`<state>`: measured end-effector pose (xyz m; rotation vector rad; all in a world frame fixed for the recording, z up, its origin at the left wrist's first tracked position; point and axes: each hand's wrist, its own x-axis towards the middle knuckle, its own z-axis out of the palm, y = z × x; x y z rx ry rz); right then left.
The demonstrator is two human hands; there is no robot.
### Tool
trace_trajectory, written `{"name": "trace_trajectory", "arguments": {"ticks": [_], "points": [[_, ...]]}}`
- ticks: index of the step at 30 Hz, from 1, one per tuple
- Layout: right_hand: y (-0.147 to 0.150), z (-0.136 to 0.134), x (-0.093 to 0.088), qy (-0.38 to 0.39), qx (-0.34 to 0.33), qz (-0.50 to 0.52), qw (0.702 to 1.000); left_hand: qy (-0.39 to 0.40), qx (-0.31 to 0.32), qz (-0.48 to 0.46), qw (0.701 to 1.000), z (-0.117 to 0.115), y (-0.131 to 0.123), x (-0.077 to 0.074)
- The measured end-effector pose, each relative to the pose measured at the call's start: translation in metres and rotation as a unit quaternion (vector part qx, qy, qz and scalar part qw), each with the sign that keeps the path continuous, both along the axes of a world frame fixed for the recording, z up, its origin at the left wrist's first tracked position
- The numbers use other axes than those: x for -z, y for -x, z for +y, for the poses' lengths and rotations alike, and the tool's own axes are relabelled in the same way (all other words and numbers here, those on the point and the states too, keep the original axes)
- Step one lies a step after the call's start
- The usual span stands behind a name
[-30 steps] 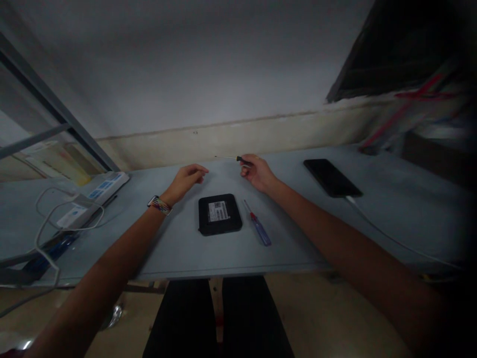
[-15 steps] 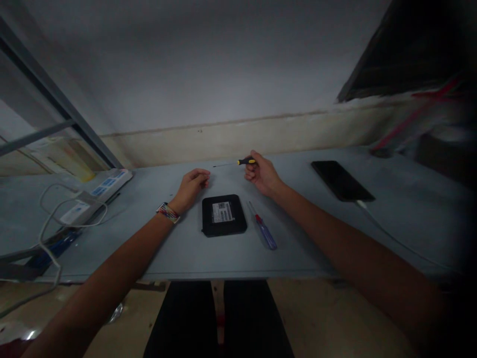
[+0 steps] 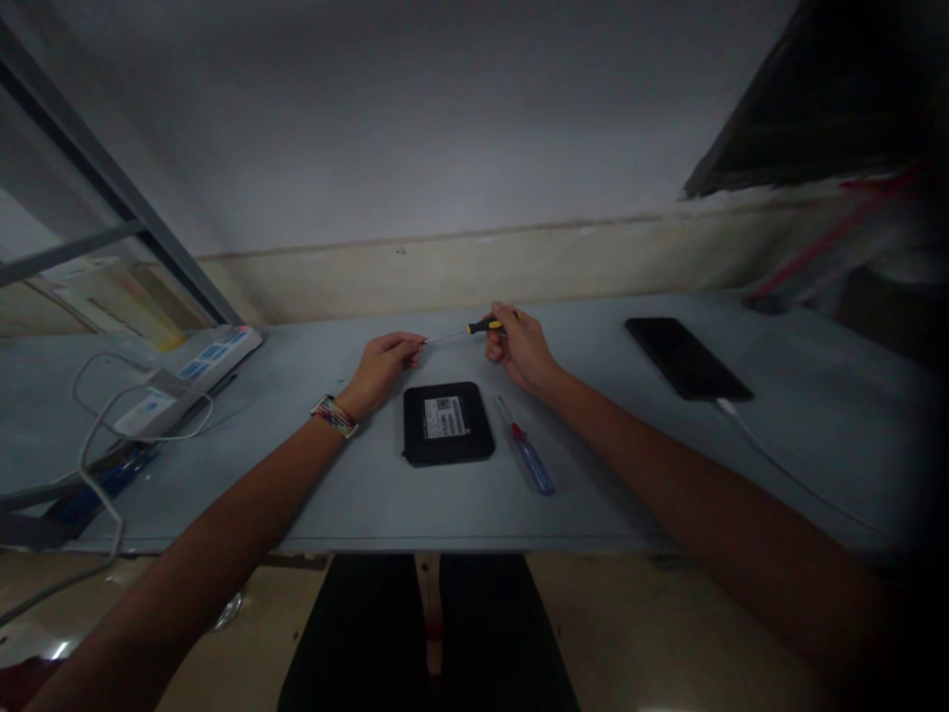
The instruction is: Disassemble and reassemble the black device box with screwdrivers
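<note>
My right hand [image 3: 519, 346] is closed around the black and yellow handle of a screwdriver [image 3: 484, 325], its thin metal shaft pointing left. The shaft's tip meets the fingertips of my left hand [image 3: 389, 361], which are pinched together; whatever may be between them is too small to make out. Nearer to me, a flat black box [image 3: 449, 450] with rounded corners and a white printed label lies on the table. Just right of the box rests a second screwdriver [image 3: 532, 462] with a clear blue-purple handle and a red collar.
A black phone [image 3: 688, 358] with a white cable plugged in lies on the right of the table [image 3: 356, 509]. At the left are a white power strip [image 3: 193, 381] with looping cable, a yellowish clear container [image 3: 140, 307] and a metal frame. A wall stands behind.
The screwdriver's tip, slightly apart from my left fingers before, now touches them. My right hand has tilted the handle up a little. The whole view has shifted slightly.
</note>
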<state>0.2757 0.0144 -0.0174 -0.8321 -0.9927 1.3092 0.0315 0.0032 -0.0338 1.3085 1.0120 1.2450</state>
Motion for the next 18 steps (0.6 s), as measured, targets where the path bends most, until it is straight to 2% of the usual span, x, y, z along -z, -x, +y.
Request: {"name": "trace_trajectory", "arguments": {"ticks": [18], "points": [[0.001,0.0003,0.0009,-0.007,0.004,-0.007,1.0,0.006,-0.001,-0.041,0.999,-0.0051,-0.0036,-0.0058]]}}
